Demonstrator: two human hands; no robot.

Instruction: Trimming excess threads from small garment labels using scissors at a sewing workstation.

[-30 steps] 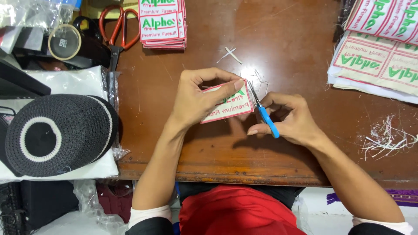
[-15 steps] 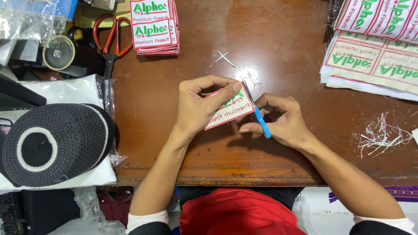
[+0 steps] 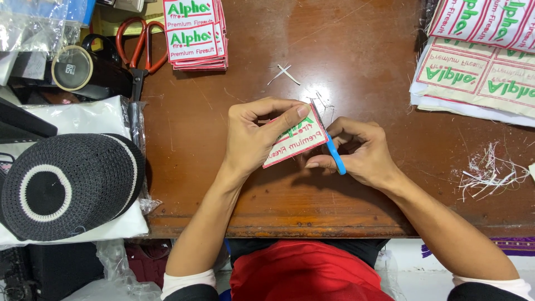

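My left hand pinches a small white embroidered patch with a red border and green lettering, held tilted just above the brown wooden table. My right hand grips a blue-handled thread snipper whose metal tip lies along the patch's right edge. The two hands meet at the middle of the table, with the patch between them.
A stack of like patches lies at the back left beside red-handled scissors. Uncut patch sheets fill the back right. Thread scraps lie at right. A black-and-white knitted cap and a tape roll sit at left.
The patch has turned slightly in my left hand and the snipper has shifted along its right edge. Both hands stay at the same spot on the table.
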